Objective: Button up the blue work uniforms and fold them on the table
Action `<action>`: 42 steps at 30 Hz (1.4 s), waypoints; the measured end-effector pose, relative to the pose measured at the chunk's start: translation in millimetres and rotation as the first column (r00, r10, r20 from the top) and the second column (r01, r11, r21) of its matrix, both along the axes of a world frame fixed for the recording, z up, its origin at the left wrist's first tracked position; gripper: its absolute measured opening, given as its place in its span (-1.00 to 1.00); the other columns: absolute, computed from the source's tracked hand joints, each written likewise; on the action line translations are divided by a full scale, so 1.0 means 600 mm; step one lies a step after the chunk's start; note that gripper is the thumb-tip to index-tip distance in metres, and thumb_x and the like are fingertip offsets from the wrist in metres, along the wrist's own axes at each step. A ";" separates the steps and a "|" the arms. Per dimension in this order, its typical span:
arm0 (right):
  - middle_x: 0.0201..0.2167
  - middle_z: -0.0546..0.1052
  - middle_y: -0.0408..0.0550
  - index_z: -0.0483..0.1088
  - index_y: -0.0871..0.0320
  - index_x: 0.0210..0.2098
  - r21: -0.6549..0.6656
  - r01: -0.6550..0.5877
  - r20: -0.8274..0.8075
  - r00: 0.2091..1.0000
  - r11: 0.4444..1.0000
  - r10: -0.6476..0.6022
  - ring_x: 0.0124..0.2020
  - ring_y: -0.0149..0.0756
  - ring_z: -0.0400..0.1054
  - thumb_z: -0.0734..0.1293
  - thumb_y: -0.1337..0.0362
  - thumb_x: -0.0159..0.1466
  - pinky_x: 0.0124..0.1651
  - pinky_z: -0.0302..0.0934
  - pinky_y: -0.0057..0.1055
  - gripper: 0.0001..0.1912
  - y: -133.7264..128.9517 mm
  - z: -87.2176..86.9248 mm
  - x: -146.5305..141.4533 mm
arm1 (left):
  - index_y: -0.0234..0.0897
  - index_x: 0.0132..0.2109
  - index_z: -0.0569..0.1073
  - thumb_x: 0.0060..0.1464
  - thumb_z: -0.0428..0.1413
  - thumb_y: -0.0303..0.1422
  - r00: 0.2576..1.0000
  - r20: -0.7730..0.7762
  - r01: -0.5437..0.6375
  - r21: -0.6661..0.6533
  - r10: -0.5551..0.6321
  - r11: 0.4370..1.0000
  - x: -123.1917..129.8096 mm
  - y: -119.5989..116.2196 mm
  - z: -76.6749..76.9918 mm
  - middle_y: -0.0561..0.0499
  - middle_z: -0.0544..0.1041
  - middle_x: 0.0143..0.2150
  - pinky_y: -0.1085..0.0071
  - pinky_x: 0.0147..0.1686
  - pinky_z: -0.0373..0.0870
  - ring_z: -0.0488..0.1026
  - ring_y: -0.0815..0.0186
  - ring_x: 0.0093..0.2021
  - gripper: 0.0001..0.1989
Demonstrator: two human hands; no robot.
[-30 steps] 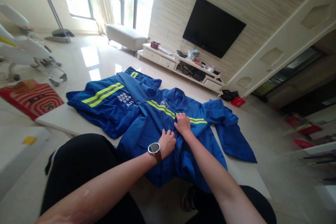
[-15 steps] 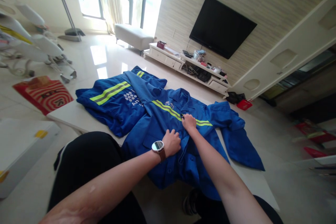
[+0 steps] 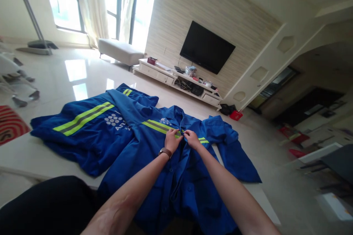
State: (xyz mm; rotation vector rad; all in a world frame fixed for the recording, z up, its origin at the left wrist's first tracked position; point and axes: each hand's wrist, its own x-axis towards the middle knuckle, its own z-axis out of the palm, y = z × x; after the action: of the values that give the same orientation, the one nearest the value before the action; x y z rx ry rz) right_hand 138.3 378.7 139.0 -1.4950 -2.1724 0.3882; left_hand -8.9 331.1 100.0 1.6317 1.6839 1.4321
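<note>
A blue work jacket with yellow-green reflective stripes lies front up before me, collar pointing away. My left hand, with a brown-strapped watch on its wrist, pinches the jacket's front edge at the chest stripe. Close beside it, my right hand grips the opposite front edge at the same height. Below the hands the front opening hangs loose, with buttons showing along it. The fingertips partly hide the spot where the edges meet. A second blue garment with stripes and a white printed logo lies to the left.
Both garments lie on a low white table. A red striped paper bag stands at the left. Farther off are a white TV cabinet, a wall-mounted television and a pale bench.
My left hand has moved up from the jacket's middle to the chest stripe, beside my right hand, and closed on the edge. The camera view has tilted up and shifted right.
</note>
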 end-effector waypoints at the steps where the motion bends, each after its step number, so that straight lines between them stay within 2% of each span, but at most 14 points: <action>1: -0.38 0.62 -0.09 0.52 0.13 -0.34 0.002 -0.013 -0.004 1.000 1.000 0.013 -0.33 -0.26 0.46 0.23 0.26 0.21 -0.20 0.34 -0.38 -0.78 0.000 -0.003 0.004 | -0.25 0.07 0.56 0.13 0.23 -0.37 1.000 0.020 0.007 0.020 -0.008 1.000 0.002 0.005 -0.012 -0.08 0.52 -0.08 0.30 -0.01 0.45 0.49 0.22 -0.06 -0.66; 4: -0.37 0.61 -0.11 0.52 0.13 -0.34 -0.014 -0.045 0.003 0.999 0.999 0.045 -0.33 -0.28 0.45 0.25 0.23 0.22 -0.19 0.33 -0.40 -0.79 0.001 -0.011 0.016 | -0.23 0.05 0.59 0.21 0.15 -0.40 0.996 -0.009 0.092 0.058 -0.092 0.994 -0.001 0.013 -0.040 -0.05 0.52 -0.12 0.37 -0.06 0.44 0.50 0.27 -0.10 -0.72; 6: -0.38 0.60 -0.11 0.52 0.13 -0.34 -0.030 -0.048 0.020 0.999 0.998 0.049 -0.34 -0.28 0.45 0.25 0.21 0.24 -0.21 0.32 -0.41 -0.78 0.006 -0.017 0.021 | -0.22 0.00 0.61 0.27 0.08 -0.40 0.992 -0.039 0.126 0.066 -0.123 0.990 -0.005 0.015 -0.049 -0.05 0.53 -0.16 0.39 -0.07 0.43 0.49 0.29 -0.12 -0.75; 10: -0.39 0.61 -0.10 0.54 0.14 -0.31 -0.042 -0.004 0.072 0.997 0.999 0.007 -0.34 -0.27 0.46 0.25 0.21 0.25 -0.20 0.31 -0.41 -0.76 0.020 -0.030 0.016 | -0.25 -0.17 0.64 0.28 0.03 -0.45 0.993 -0.014 0.116 0.022 -0.116 0.993 -0.006 0.022 -0.052 -0.07 0.54 -0.21 0.39 -0.08 0.41 0.49 0.29 -0.17 -0.74; 16: -0.29 0.66 -0.07 0.58 0.08 -0.29 -0.008 0.046 0.180 0.983 0.999 -0.044 -0.23 -0.22 0.50 0.29 0.25 0.26 -0.11 0.31 -0.39 -0.80 0.029 -0.036 -0.010 | -0.25 -0.26 0.65 0.25 0.05 -0.46 0.990 0.052 0.134 0.005 -0.134 0.991 -0.009 0.031 -0.050 -0.05 0.56 -0.24 0.39 -0.15 0.39 0.49 0.29 -0.21 -0.74; 23: -0.19 0.65 0.00 0.58 0.06 -0.26 0.063 0.046 0.270 0.961 0.997 -0.061 -0.15 -0.12 0.50 0.28 0.27 0.28 -0.07 0.30 -0.30 -0.80 0.013 -0.021 -0.025 | -0.24 -0.31 0.66 0.23 0.05 -0.46 0.989 0.033 0.147 -0.012 -0.147 0.989 -0.016 0.028 -0.044 -0.05 0.54 -0.26 0.40 -0.17 0.37 0.48 0.28 -0.21 -0.73; 28: -0.20 0.64 -0.04 0.55 0.10 -0.21 0.057 -0.086 0.261 0.963 0.995 0.069 -0.13 -0.21 0.50 0.34 0.25 0.27 -0.03 0.31 -0.38 -0.84 0.003 0.000 -0.021 | -0.24 -0.20 0.67 0.23 0.09 -0.43 0.985 0.128 0.119 -0.005 -0.117 0.993 -0.015 0.033 -0.046 -0.05 0.58 -0.21 0.39 -0.11 0.41 0.51 0.27 -0.18 -0.77; 32: -0.13 0.64 -0.03 0.56 0.10 -0.14 0.063 -0.145 0.242 0.962 0.987 0.125 -0.08 -0.21 0.51 0.26 0.31 0.33 0.04 0.31 -0.35 -0.76 -0.017 0.010 -0.012 | -0.25 -0.16 0.67 0.22 0.12 -0.43 0.973 0.199 0.121 -0.007 -0.118 0.993 -0.015 0.038 -0.046 -0.05 0.59 -0.19 0.38 -0.09 0.42 0.53 0.27 -0.17 -0.80; 37: -0.10 0.65 -0.06 0.58 0.04 -0.13 0.093 -0.063 0.279 0.960 0.994 0.035 -0.05 -0.16 0.51 0.25 0.32 0.33 0.05 0.31 -0.32 -0.74 -0.034 0.020 0.000 | -0.22 -0.15 0.67 0.23 0.11 -0.44 0.971 0.186 0.155 0.001 -0.152 0.988 -0.012 0.036 -0.039 -0.04 0.58 -0.20 0.40 -0.12 0.42 0.52 0.29 -0.17 -0.78; 42: -0.12 0.65 -0.11 0.60 -0.01 -0.17 0.135 0.036 0.365 0.927 0.990 -0.083 -0.08 -0.16 0.51 0.27 0.28 0.33 -0.05 0.32 -0.33 -0.75 -0.021 0.030 -0.006 | -0.21 -0.19 0.68 0.22 0.11 -0.45 0.969 0.167 0.184 0.016 -0.184 0.983 -0.016 0.037 -0.036 -0.02 0.56 -0.25 0.40 -0.16 0.40 0.50 0.30 -0.20 -0.78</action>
State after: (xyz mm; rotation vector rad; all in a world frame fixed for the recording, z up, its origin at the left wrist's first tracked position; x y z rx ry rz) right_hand 134.5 365.8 157.0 -1.6643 -2.3736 -0.0613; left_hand -18.2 353.4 78.3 1.5737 1.4008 1.4340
